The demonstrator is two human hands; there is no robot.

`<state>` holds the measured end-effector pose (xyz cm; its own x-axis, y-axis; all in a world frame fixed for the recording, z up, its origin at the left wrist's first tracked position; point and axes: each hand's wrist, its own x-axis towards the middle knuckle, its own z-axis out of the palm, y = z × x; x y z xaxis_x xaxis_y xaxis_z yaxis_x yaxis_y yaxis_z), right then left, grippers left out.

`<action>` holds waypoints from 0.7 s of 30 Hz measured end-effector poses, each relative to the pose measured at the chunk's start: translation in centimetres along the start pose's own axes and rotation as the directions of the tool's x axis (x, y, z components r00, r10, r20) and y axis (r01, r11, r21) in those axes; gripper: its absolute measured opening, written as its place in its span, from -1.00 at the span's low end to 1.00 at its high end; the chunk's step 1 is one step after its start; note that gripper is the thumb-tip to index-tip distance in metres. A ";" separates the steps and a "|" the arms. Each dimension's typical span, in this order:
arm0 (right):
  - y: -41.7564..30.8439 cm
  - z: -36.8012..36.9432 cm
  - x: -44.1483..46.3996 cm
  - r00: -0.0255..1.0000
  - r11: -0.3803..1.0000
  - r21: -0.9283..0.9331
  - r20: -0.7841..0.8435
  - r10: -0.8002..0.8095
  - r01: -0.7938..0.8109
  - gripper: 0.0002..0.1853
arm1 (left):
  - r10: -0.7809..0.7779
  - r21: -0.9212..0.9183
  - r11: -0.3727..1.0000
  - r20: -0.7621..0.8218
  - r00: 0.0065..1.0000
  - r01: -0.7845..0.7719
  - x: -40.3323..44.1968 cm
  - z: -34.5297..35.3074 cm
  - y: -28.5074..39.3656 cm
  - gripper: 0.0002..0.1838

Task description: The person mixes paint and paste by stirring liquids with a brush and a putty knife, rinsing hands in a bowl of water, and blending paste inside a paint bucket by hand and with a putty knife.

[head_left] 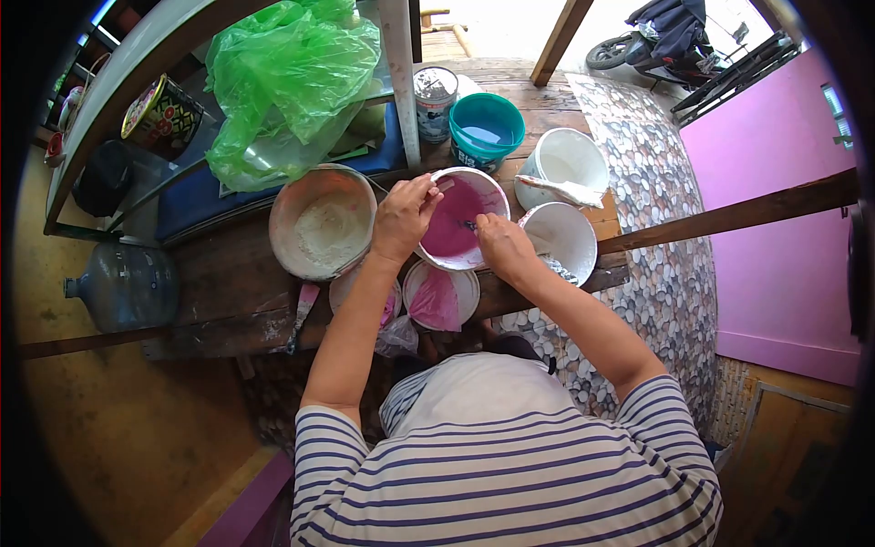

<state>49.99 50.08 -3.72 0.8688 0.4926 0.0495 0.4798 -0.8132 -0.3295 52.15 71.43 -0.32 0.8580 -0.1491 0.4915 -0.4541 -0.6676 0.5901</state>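
A white bucket (502, 202) with pink paint (451, 223) in it stands on the wooden bench in front of me. My left hand (406, 217) is closed at the bucket's left rim, its fingertips over the edge. Inside the right part of the bucket, my right hand (504, 244) pinches a small dark tool (469, 224); its kind is too small to make out. Close below are a round white lid (468, 294) and a pink-stained plastic bag (435, 301). A bucket of pale powder (328, 228) stands to the left of my left hand.
A teal bucket (488, 123) of bluish liquid, a tin (435, 96) and a white bucket (565, 159) with a brush (570, 190) across it stand behind. Another white bucket (576, 232) is at right. Green plastic (283, 82) hangs at upper left; a water jug (128, 287) lies at left.
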 end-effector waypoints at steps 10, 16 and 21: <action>-1.1 0.0 -0.5 0.996 0.996 0.037 0.036 -0.079 0.078 -0.90 | 0.016 0.011 1.000 -0.001 1.000 -0.016 0.1 0.0 0.2 -0.73; -0.9 0.3 1.4 0.991 0.999 0.033 -0.130 0.030 -0.026 -0.90 | 0.003 -0.002 1.000 0.007 1.000 -0.003 0.1 0.0 0.4 -0.74; -1.2 0.6 0.3 0.997 0.997 0.037 -0.033 -0.069 0.070 -0.89 | 0.024 0.004 1.000 0.006 1.000 -0.024 0.2 -0.1 0.2 -0.74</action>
<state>49.58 51.39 -3.88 0.8374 0.5368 0.1034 0.5346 -0.7647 -0.3599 52.25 71.30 -0.05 0.8485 -0.1693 0.5014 -0.4733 -0.6668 0.5757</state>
